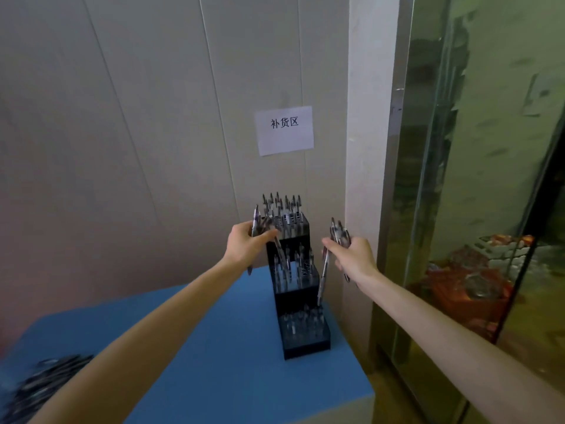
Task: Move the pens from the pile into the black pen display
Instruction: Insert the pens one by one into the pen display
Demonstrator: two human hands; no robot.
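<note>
Both-handed loading: left hand (246,244) and right hand (351,255) each grip a pen bundle (337,237) beside black pen display (301,289), prob. so slots fill w/o returning to pile (46,381) at table's near-left.

Matt black pen display (301,304), matt blue table (232,362) (glossy glass door (477,179))

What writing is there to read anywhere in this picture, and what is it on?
"补货区": printed in black on the white paper sheet stuck to the wall above the black pen display.
Any print on the pens is too small and blurred to read.
</note>
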